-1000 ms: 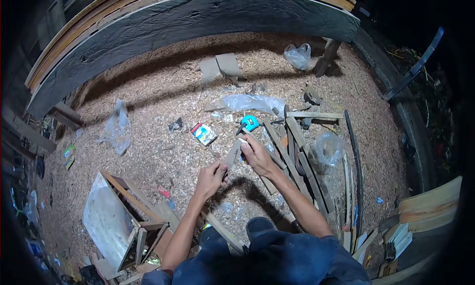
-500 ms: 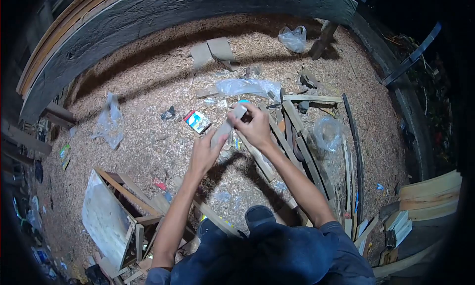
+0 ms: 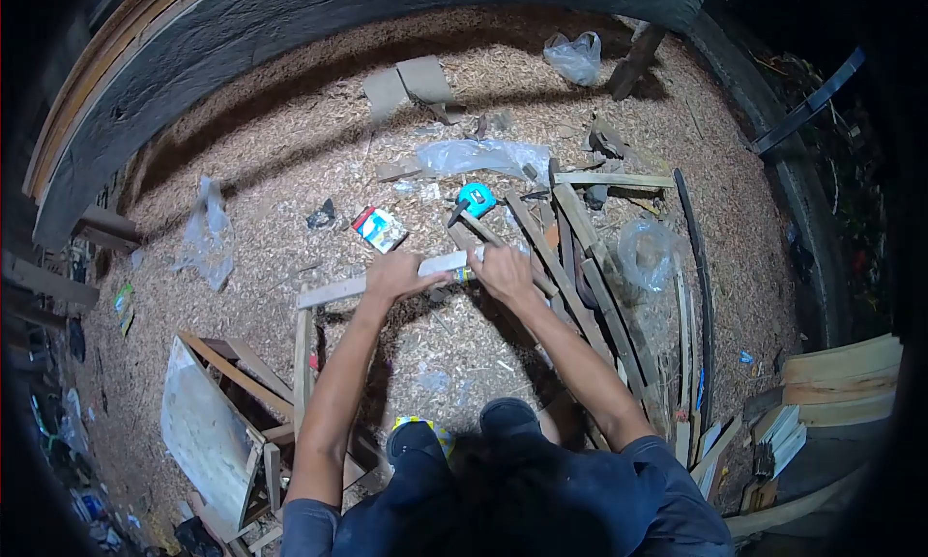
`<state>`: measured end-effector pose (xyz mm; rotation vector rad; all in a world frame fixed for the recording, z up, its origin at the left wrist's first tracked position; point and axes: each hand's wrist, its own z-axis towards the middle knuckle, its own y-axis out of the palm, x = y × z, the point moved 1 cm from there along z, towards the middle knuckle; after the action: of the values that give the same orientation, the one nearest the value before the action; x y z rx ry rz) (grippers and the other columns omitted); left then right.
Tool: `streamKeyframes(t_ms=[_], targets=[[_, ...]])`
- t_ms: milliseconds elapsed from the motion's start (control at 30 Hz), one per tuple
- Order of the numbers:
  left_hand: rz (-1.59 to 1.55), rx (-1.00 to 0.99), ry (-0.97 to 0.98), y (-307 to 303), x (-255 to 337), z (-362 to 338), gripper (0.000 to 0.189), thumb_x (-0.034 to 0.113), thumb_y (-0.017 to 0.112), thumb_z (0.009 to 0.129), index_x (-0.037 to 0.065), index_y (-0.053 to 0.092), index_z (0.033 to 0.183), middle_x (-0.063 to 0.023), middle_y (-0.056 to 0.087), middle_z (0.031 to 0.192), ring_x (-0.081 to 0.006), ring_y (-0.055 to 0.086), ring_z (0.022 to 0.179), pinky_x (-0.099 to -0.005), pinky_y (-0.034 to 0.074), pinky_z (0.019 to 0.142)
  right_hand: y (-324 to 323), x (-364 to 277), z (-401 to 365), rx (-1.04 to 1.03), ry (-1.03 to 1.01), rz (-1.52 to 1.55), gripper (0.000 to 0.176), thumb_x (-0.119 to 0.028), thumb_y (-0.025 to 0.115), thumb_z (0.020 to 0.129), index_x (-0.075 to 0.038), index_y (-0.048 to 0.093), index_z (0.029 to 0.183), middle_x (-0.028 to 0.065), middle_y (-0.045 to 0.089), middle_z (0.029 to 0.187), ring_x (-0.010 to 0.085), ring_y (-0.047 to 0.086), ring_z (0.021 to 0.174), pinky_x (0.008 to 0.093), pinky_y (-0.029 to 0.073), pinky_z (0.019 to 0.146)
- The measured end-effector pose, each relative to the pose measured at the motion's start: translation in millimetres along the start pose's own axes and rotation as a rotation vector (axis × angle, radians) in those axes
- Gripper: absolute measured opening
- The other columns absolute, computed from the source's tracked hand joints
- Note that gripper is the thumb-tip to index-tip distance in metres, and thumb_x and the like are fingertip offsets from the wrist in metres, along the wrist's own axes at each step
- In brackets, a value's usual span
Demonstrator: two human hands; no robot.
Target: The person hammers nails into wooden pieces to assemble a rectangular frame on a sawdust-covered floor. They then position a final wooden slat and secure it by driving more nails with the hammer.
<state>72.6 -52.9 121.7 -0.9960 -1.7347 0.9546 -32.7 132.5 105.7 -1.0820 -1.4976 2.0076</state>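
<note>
A pale wooden strip runs crosswise in front of me, rising slightly to the right. My left hand is closed around its middle, thumb along the near side. Farther right, my right hand grips the same strip near its right end. The strip's left end meets another wooden piece that points back toward me, making a corner. Just beyond my right hand lies a hammer with a dark head, and touching close by is a turquoise tape measure. A red, white and blue box rests beyond my left hand.
Several wooden strips lie on the right of the wood-shaving ground. A wooden frame with a pale panel stands at lower left. Plastic bags and cardboard lie farther off. A long beam crosses the top.
The strip has swung from pointing away to lying crosswise, lower and nearer me. My hands have moved farther apart along it, and the tape measure and hammer head now show.
</note>
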Motion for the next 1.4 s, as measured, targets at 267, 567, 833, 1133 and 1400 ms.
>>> streamKeyframes(t_ms=[267, 567, 833, 1133, 1400], targets=[[0.025, 0.091, -0.007, 73.7, -35.4, -8.9, 0.085, 0.080, 0.050, 0.076, 0.003, 0.059, 0.112, -0.0169, 0.068, 0.072, -0.0380, 0.068, 0.068, -0.0484, 0.053, 0.061, 57.3, 9.7, -16.6, -0.225, -0.119, -0.073, 0.059, -0.058, 0.053, 0.089, -0.001, 0.068, 0.080, 0.0202, 0.067, 0.067, 0.0361, 0.068, 0.067, 0.0461, 0.052, 0.067], [-0.045, 0.322, 0.057, 103.8, -67.5, -4.3, 0.050, 0.054, 0.058, 0.087, 0.008, 0.058, 0.108, -0.0132, 0.064, 0.090, -0.0317, 0.061, 0.087, -0.0418, 0.050, 0.077, 60.1, 34.7, -14.7, 0.029, -0.054, -0.022, 0.039, -0.030, 0.068, 0.083, -0.004, 0.055, 0.108, 0.0183, 0.055, 0.115, 0.0334, 0.054, 0.103, 0.0442, 0.044, 0.089], [-0.034, 0.238, 0.002, 101.5, -63.8, -2.5, 0.047, 0.050, 0.058, 0.088, 0.008, 0.056, 0.107, -0.0125, 0.061, 0.096, -0.0323, 0.061, 0.090, -0.0431, 0.050, 0.077, 62.2, 67.8, 11.9, -0.064, 0.044, -0.117, 0.041, -0.014, 0.059, 0.085, -0.008, 0.052, 0.125, 0.0178, 0.061, 0.106, 0.0359, 0.064, 0.090, 0.0453, 0.048, 0.080], [-0.067, 0.341, -0.022, 97.9, -56.9, -0.2, 0.057, 0.057, 0.061, 0.083, 0.006, 0.056, 0.107, -0.0151, 0.059, 0.100, -0.0340, 0.060, 0.095, -0.0473, 0.047, 0.082, 46.1, 34.4, -48.3, -0.012, 0.072, 0.572, 0.035, -0.027, 0.055, 0.095, 0.000, 0.059, 0.117, 0.0277, 0.067, 0.096, 0.0396, 0.066, 0.097, 0.0425, 0.049, 0.085], [-0.030, 0.323, 0.001, 87.0, -59.0, 14.1, 0.043, 0.042, 0.064, 0.086, 0.011, 0.059, 0.115, -0.0138, 0.060, 0.106, -0.0344, 0.060, 0.098, -0.0466, 0.049, 0.081, 27.1, 33.2, -74.0, -0.317, 0.340, 0.694, 0.031, -0.021, 0.060, 0.091, 0.000, 0.060, 0.114, 0.0237, 0.068, 0.097, 0.0368, 0.067, 0.095, 0.0399, 0.050, 0.084]])
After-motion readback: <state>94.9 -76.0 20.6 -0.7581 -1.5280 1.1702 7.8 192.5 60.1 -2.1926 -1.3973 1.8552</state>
